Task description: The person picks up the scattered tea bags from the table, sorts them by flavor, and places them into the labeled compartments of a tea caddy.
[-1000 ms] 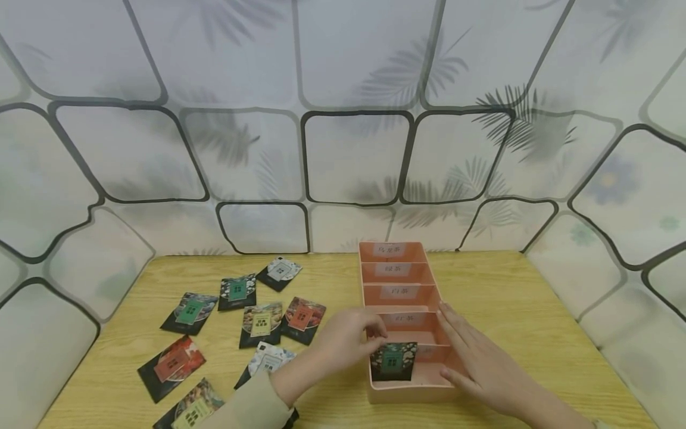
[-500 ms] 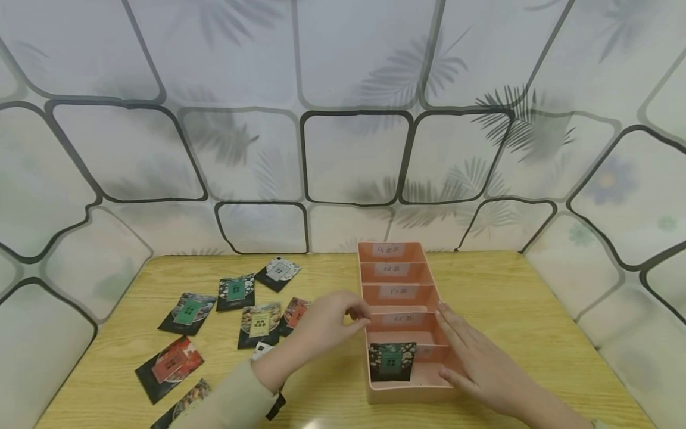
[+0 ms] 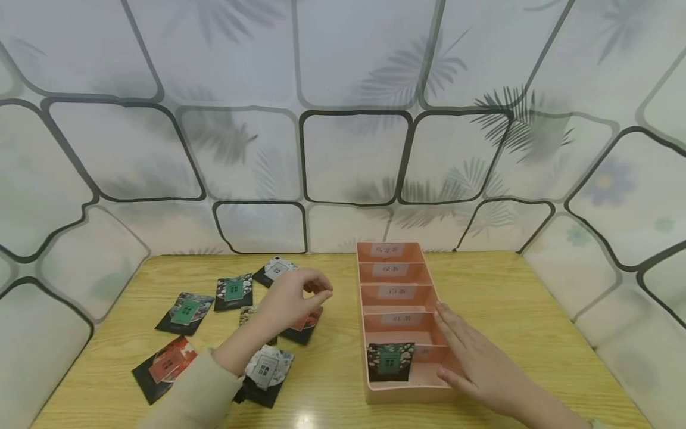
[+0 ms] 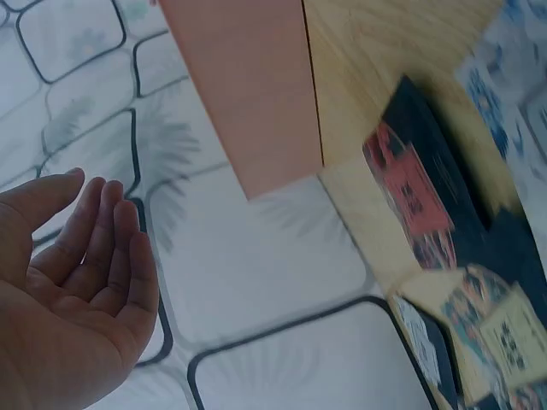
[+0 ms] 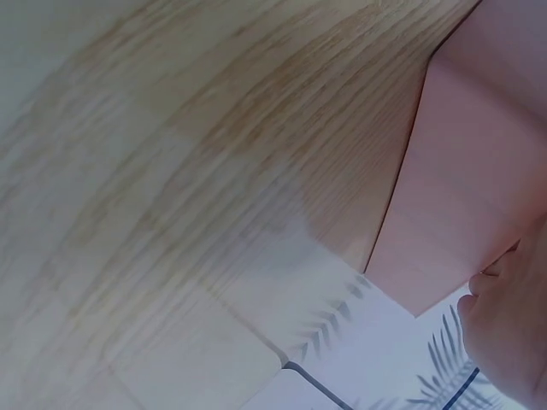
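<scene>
My left hand (image 3: 292,301) hovers over the spread packets with its fingers loosely bent and nothing in them. Below it, a packet with a yellow label (image 3: 248,314) is mostly covered from view, and a red-labelled packet (image 3: 302,330) shows beside it. The left wrist view shows the palm (image 4: 85,299) bare. My right hand (image 3: 477,363) rests along the right side of a long pink divided box (image 3: 412,395), fingers straight at its rim. One dark packet with a green label (image 3: 390,361) stands in the box's front compartment, on its left side.
More packets lie at left: two green-labelled ones, one near (image 3: 234,291) and one farther left (image 3: 184,313), a red one (image 3: 167,366), and white-labelled ones at back (image 3: 277,269) and front (image 3: 266,372). Paper labels (image 3: 390,270) mark the box's dividers. A patterned backdrop (image 3: 354,155) stands behind the wooden table (image 3: 498,292).
My left hand has moved left from the box's front compartment to above the packets. The front white-labelled packet has come into view behind the arm. My right hand keeps its place.
</scene>
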`<state>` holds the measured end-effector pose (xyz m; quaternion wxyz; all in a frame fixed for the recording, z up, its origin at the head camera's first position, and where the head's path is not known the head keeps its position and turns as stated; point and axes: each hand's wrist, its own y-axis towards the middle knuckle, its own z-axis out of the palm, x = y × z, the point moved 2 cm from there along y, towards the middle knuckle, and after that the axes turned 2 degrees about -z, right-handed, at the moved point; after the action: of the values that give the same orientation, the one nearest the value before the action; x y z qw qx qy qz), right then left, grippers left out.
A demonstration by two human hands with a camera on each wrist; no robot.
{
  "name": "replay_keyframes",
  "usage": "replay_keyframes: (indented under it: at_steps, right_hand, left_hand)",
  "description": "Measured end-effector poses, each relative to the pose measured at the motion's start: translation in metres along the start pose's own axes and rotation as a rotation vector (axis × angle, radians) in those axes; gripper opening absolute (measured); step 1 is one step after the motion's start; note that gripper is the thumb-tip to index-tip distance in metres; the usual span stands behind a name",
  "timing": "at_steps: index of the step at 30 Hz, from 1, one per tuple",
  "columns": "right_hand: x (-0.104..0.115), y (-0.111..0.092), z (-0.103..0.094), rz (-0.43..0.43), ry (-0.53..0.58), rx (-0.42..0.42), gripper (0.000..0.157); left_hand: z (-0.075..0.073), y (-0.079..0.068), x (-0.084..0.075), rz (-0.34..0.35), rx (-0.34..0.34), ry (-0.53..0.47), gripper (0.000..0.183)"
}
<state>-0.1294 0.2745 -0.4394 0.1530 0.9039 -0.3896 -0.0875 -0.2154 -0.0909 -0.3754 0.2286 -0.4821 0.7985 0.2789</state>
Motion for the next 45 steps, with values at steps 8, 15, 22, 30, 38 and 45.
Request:
replay_keyframes:
  at_steps: [8,15,22,30,38,45]
  right_hand:
    - [-0.001,0.001,0.000,-0.055,-0.044,-0.011,0.089]
    - [0.000,0.000,0.000,-0.054,-0.047,0.000,0.090]
    - [0.000,0.000,0.001,-0.047,-0.046,0.007,0.092]
    - [0.001,0.001,0.000,-0.029,-0.051,0.025,0.091]
    - [0.000,0.002,0.001,-0.031,-0.050,0.010,0.090]
    - [-0.001,0.002,0.001,-0.037,-0.050,0.000,0.089]
  left_hand:
    - [-0.032,-0.006,0.023,-0.090,-0.026,0.000,0.006]
    - [-0.055,-0.009,0.049,-0.145,-0.070,0.002,0.011]
    - [-0.075,-0.012,0.077,-0.205,-0.124,-0.022,0.015]
    - [-0.087,-0.014,0.111,-0.286,-0.125,-0.026,0.021]
    - [-0.092,-0.013,0.140,-0.360,-0.127,-0.038,0.031]
    - [-0.093,-0.015,0.161,-0.395,-0.120,-0.064,0.035]
